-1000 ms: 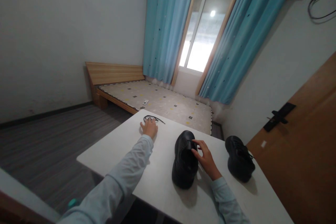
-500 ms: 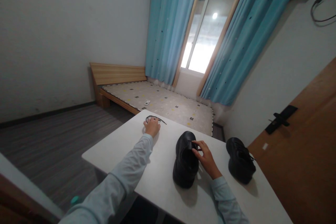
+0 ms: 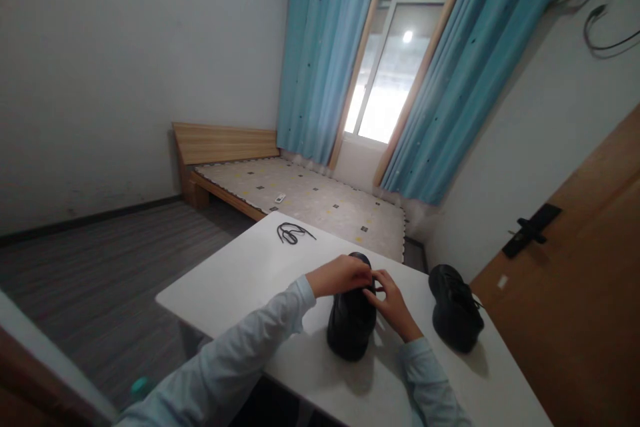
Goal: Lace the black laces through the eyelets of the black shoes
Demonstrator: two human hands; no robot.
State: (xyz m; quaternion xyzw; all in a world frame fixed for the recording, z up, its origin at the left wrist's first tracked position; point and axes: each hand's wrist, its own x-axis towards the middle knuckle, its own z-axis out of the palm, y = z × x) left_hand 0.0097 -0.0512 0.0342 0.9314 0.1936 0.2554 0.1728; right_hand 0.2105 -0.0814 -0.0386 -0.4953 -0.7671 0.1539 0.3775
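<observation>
Head view: the largest thing in the room is the bed [image 3: 305, 197], a low wooden frame with a patterned mat, standing against the far wall under blue curtains [image 3: 325, 60] that flank a bright window [image 3: 385, 80]. A brown door [image 3: 575, 280] with a dark handle fills the right side. Nearer, a white table [image 3: 240, 280] runs across the lower part of the frame.

On the table stand two black shoes. The near shoe [image 3: 350, 327] sits in the middle, toe pointing away toward the bed, and both hands are on its upper part. The second shoe [image 3: 455, 317] stands well apart to the right, close to the table's right edge, untouched.

The left hand [image 3: 340, 275] arches over the top of the near shoe from the left, fingers curled downward and pressed together over the tongue area. The right hand [image 3: 393, 300] comes in from the right, thumb and forefinger brought together in a pinch at the shoe's top opening, just beside the left fingertips (what lies between the pinching fingers is too small to tell). Both arms wear pale blue sleeves.

Smallest of all, a loose black shoelace [image 3: 293, 233] lies in a tangle at the table's far corner, well apart from both hands and both shoes.
</observation>
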